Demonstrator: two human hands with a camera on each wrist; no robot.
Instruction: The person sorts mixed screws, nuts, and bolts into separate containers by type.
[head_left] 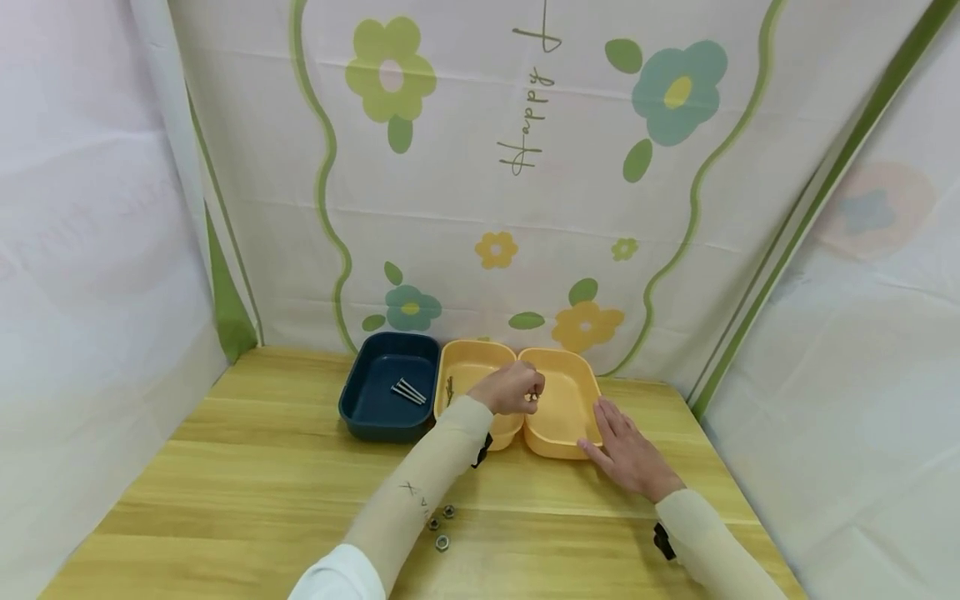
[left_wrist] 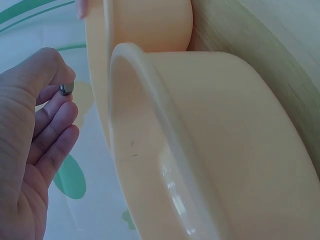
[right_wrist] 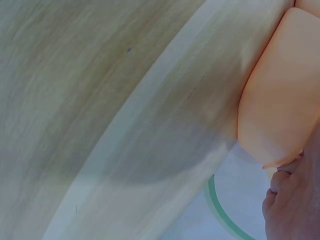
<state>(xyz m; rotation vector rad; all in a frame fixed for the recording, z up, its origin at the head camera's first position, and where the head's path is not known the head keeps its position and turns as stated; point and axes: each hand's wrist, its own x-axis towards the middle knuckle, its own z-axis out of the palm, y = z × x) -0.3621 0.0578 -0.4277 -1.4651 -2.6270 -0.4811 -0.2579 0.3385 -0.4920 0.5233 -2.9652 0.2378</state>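
Pinching a nut (left_wrist: 66, 89), left hand (head_left: 510, 389) hovers, right hand (head_left: 630, 454) outstretched, blue tray (head_left: 377, 387) containing screws (head_left: 410, 392).

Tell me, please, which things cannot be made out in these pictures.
Middle yellow tray, head view: part of the inside is hidden by the left hand and left forearm.
Small metal piece, left wrist view: partly covered by the left hand pinching it.
Right hand, right wrist view: cut off by the right edge.
Dark speck, right wrist view: too small to identify.
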